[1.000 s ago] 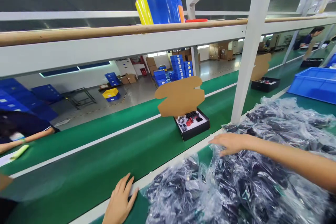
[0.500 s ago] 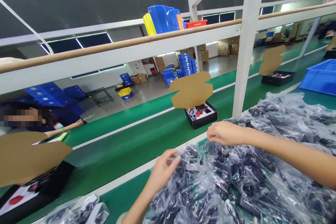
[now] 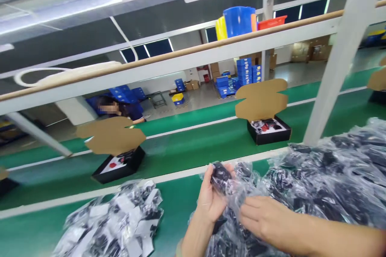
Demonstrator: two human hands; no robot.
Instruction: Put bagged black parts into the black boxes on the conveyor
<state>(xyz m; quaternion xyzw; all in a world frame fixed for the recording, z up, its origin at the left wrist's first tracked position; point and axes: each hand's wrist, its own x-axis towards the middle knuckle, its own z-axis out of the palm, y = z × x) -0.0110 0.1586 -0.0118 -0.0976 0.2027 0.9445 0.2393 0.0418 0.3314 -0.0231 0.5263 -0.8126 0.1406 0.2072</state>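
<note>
A black item in a clear plastic bag [image 3: 221, 177] lies in my left hand [image 3: 211, 200], whose fingers curl around it. My right hand [image 3: 265, 217] is closed on the loose plastic at the near right side of the same bag; its fingertips are partly hidden. The exact kind of the black item cannot be made out through the wrinkled film. Below and to the right of both hands spreads a large pile of similar bagged black items [image 3: 331, 180].
Another pile of bagged grey-and-black pieces [image 3: 120, 221] lies left on the green bench. Beyond a pale ledge, open black boxes [image 3: 269, 130] with brown lids stand on a green conveyor [image 3: 181, 148]. A white post [image 3: 330, 56] rises at right. One person [image 3: 120, 108] is across the line.
My view has swung left. Both hands, holding nothing I could make out before, have come together on a bagged black item, the left under it and the right on its plastic.
</note>
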